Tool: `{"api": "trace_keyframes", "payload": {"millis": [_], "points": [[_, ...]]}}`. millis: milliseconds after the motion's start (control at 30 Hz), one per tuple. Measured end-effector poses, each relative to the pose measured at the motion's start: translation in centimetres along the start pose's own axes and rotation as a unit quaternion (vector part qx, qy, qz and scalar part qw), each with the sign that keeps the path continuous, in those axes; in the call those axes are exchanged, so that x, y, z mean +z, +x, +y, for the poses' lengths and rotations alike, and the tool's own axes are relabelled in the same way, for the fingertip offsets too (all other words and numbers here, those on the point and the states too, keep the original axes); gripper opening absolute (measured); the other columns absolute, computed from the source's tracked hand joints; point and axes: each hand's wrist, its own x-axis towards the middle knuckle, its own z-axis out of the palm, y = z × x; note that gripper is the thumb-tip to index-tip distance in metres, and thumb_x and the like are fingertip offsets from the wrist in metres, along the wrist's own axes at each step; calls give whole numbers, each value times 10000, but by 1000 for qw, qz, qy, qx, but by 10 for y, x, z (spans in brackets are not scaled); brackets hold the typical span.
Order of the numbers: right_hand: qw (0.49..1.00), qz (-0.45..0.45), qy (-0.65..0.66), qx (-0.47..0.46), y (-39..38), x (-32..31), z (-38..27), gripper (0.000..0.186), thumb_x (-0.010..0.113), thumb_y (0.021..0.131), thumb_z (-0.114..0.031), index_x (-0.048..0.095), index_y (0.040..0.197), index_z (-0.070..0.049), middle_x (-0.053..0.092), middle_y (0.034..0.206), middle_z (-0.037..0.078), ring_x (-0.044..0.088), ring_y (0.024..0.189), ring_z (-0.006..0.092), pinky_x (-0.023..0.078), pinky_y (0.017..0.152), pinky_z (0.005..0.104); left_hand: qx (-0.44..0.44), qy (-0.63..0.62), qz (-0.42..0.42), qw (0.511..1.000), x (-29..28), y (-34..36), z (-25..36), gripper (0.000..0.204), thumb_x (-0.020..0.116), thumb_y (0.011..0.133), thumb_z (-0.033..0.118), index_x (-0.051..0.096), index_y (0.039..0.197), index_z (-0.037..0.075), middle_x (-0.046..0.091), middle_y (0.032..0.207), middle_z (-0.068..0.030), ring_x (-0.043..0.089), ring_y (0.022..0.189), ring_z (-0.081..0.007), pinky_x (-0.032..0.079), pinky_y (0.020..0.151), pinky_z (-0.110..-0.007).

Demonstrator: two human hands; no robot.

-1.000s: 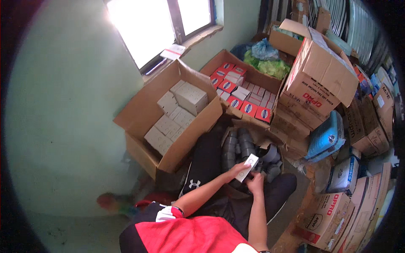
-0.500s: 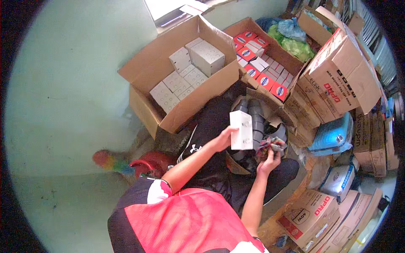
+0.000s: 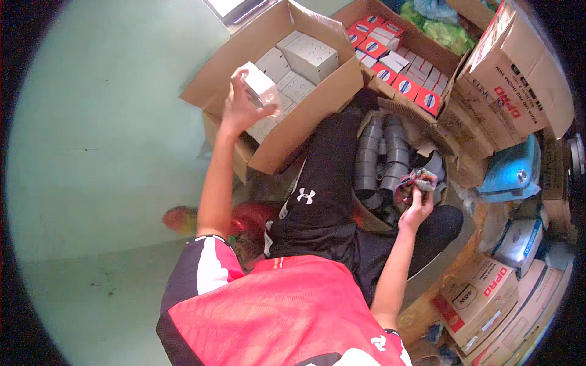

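My left hand [image 3: 240, 108] grips a white electrical box [image 3: 260, 85] with round marks on its side. It holds this box tilted above the left part of an open cardboard carton [image 3: 317, 116], where several similar white boxes [image 3: 295, 90] are stacked. My right hand [image 3: 417, 211] is closed on a crumpled, multicoloured rag [image 3: 419, 180]. The rag is over a round-looking container of grey pipe fittings [image 3: 395, 155], beside my bent knee. Part of the stacked boxes is hidden behind my left hand and the box in it.
A second carton with red-and-white small boxes [image 3: 405, 86] stands behind the fittings. To the right are a tall cardboard box [image 3: 506, 91], a blue plastic-wrapped case [image 3: 510, 169] and more cartons [image 3: 479, 293]. A pale green wall [image 3: 110, 152] bounds the left side. Something red [image 3: 253, 219] lies near my left thigh.
My left hand has carried the white electrical box left and away from me, from above the fittings to over the carton. My right hand still holds the rag. The view has shifted.
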Motion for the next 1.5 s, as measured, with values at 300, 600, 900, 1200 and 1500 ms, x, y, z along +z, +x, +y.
{"api": "trace_keyframes", "payload": {"millis": [300, 600, 900, 1200, 1500], "points": [[999, -21, -38, -4, 3, -2, 10, 223, 724, 1023, -121, 749, 1244, -104, 739, 1080, -60, 625, 801, 32, 453, 612, 215, -94, 226, -32, 969, -50, 19, -115, 1294, 990, 552, 305, 291, 1614, 62, 568, 1483, -252, 598, 1350, -431, 487, 1162, -498], [998, -56, -32, -10, 3, -2, 16, 246, 729, 1004, -62, 742, 1247, -27, 740, 1207, 8, 678, 1085, 128, 508, 1012, 294, -133, 390, -76, 908, -58, -2, -157, 1387, 975, 528, 411, 286, 1707, 164, 450, 1643, -237, 393, 1561, -394, 306, 1222, -630], [999, -34, -28, -10, 3, -6, 14, 300, 724, 1009, -42, 719, 1309, -17, 733, 1269, 29, 671, 1148, 145, 484, 1072, 308, -196, 443, -161, 860, -55, 14, -160, 1412, 974, 549, 498, 251, 1729, 219, 362, 1714, -248, 282, 1622, -416, 250, 1238, -623], [999, -24, -34, -18, -1, -12, 8, 291, 741, 994, -37, 733, 1284, -21, 736, 1268, 25, 672, 1150, 143, 487, 1082, 315, -195, 565, -221, 770, -38, 25, -174, 1476, 931, 610, 640, 124, 1742, 146, 352, 1725, -273, 323, 1608, -431, 157, 1307, -603], [999, -32, -13, -15, 1, -12, 10, 255, 741, 996, -33, 743, 1250, -21, 744, 1248, 32, 685, 1132, 149, 501, 1070, 320, -215, 593, -277, 725, -33, 26, -194, 1529, 889, 651, 723, 40, 1750, 82, 169, 1792, -255, 125, 1647, -503, 56, 1337, -588]]}}
